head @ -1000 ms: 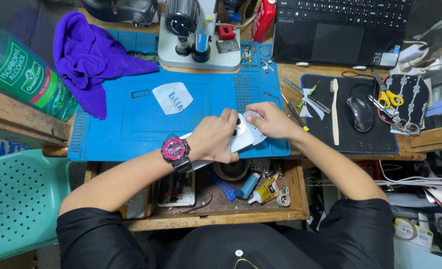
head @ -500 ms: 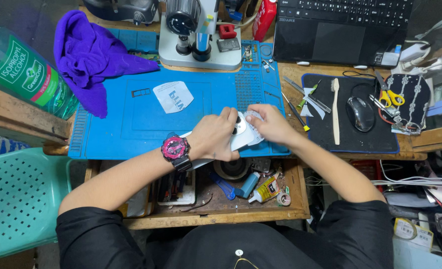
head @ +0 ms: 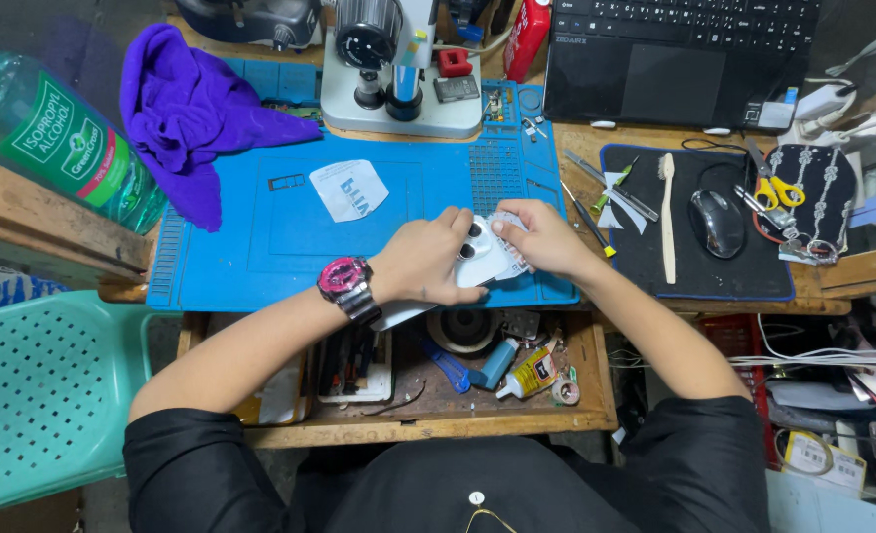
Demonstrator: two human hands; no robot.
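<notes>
Nothing much has shifted: both hands stay at the blue mat's (head: 260, 227) near edge, left hand (head: 423, 262) and right hand (head: 546, 237) fingers still gripping the white phone (head: 482, 259) between them, mid-work.

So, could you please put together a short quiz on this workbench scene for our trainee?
1. True or false: the left hand and the right hand both grip the white phone.
2. Which lies on the black mouse pad? A) purple cloth B) toothbrush C) green bottle
3. Fill in: the phone is held over the ____ work mat.

Key
1. True; both hands hold it, camera lenses up.
2. B; the toothbrush lies beside the mouse. The purple cloth and the green bottle are at the far left.
3. Blue.
</notes>
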